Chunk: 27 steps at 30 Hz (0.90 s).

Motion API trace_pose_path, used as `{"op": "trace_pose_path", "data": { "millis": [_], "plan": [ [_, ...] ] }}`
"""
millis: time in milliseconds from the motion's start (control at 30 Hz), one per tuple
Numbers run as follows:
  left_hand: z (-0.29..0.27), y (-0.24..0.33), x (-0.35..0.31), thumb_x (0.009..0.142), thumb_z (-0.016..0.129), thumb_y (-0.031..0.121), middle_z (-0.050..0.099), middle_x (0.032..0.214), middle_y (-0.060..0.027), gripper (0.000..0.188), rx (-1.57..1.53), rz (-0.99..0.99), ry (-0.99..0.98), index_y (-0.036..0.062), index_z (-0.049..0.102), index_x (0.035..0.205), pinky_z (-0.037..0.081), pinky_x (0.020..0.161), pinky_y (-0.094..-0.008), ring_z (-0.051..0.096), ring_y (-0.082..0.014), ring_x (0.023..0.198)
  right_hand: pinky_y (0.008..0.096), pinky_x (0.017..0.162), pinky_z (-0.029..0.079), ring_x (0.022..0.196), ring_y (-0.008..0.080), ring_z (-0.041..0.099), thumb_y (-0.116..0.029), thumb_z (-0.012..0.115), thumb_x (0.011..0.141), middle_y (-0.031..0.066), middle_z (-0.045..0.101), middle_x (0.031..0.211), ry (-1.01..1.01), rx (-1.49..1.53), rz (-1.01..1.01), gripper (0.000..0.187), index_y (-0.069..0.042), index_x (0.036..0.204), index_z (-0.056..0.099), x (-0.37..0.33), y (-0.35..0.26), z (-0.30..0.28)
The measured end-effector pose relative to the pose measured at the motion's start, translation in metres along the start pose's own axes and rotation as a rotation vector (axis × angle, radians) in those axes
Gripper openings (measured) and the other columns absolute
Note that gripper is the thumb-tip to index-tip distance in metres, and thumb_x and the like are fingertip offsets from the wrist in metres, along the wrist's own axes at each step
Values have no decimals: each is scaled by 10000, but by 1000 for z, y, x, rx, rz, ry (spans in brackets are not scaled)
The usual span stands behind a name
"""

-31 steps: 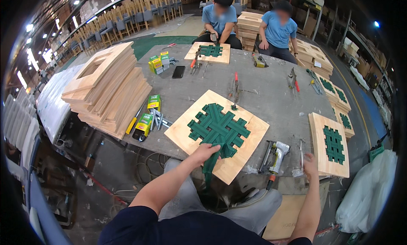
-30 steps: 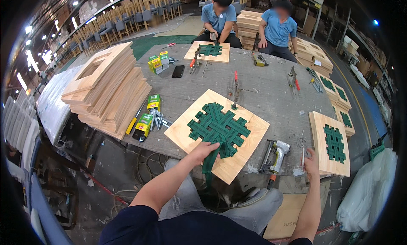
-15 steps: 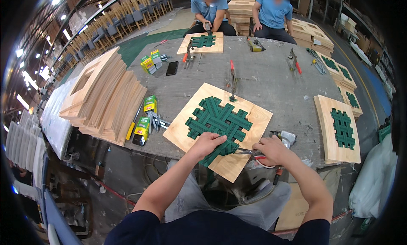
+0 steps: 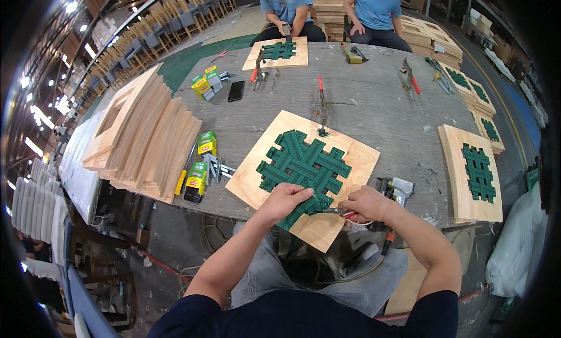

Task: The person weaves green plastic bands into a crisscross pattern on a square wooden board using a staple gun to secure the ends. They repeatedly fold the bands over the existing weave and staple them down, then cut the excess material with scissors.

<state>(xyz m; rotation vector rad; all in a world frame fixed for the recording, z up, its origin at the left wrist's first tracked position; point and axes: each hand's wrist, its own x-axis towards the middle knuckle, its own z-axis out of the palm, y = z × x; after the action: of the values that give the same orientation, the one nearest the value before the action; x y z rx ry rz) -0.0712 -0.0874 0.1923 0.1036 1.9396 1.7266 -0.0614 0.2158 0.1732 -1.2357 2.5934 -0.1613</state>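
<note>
In front of me a square plywood board point(image 4: 359, 154) lies at an angle, its front corner past the table edge. Dark green webbing straps point(image 4: 301, 160) are woven across its middle. My left hand point(image 4: 284, 202) presses on the straps near the board's front side, thumb stretched over one strap and fingers curled around it. My right hand point(image 4: 371, 205) is closed round the red-and-white handles of scissors point(image 4: 355, 221). Their blades point left and meet the green strap beside my left hand; the tips are partly hidden there.
A staple gun point(image 4: 403, 189) lies by my right hand, and a locking clamp point(image 4: 322, 107) beyond the board. Stacked wooden frames point(image 4: 146, 139), staple boxes point(image 4: 198, 177) and a phone point(image 4: 236, 91) are left; a finished-looking webbed panel point(image 4: 453, 180) is right. Two people sit across the table.
My right hand has moved slightly left with the scissors, bringing the blades further into the strap. My left hand stays on the webbing. The whole view has shifted a little.
</note>
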Motion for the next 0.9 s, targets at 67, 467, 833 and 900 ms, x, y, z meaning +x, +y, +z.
{"op": "trace_pose_path", "data": {
  "millis": [67, 467, 833, 900],
  "plan": [
    [1, 1, -2, 1030, 669, 285, 744, 856, -24, 348, 22, -3, -17, -46, 776, 1006, 522, 711, -276, 621, -72, 757, 472, 802, 518, 898, 326, 696, -354, 754, 847, 95, 667, 931, 12, 8, 9, 404, -185, 1190, 625, 3, -4, -1],
    [-28, 12, -41, 1050, 601, 179, 660, 1316, -50, 388, 25, 322, 65, -48, 635, 1363, 479, 992, -273, 602, -105, 1130, 490, 743, 556, 875, 383, 701, -366, 749, 867, 129, 687, 936, 473, 236, 248, 376, -164, 1163, 633, -6, -44, 16],
    [0, -106, -133, 994, 663, 55, 722, 1183, -88, 283, -607, -156, 82, 9, 650, 1273, 575, 909, -357, 704, -200, 1008, 511, 867, 519, 1019, 419, 645, -257, 744, 894, 194, 663, 1079, 943, -97, 1272, 394, -66, 1223, 641, -168, 27, 64],
    [19, -115, -142, 980, 666, 40, 701, 1242, -126, 376, -647, -217, 25, 3, 594, 1348, 590, 884, -389, 716, -250, 1002, 509, 867, 513, 998, 417, 637, -255, 735, 903, 196, 652, 1051, 942, -321, 1190, 374, -56, 1203, 634, -169, 26, 63]
  ]
}}
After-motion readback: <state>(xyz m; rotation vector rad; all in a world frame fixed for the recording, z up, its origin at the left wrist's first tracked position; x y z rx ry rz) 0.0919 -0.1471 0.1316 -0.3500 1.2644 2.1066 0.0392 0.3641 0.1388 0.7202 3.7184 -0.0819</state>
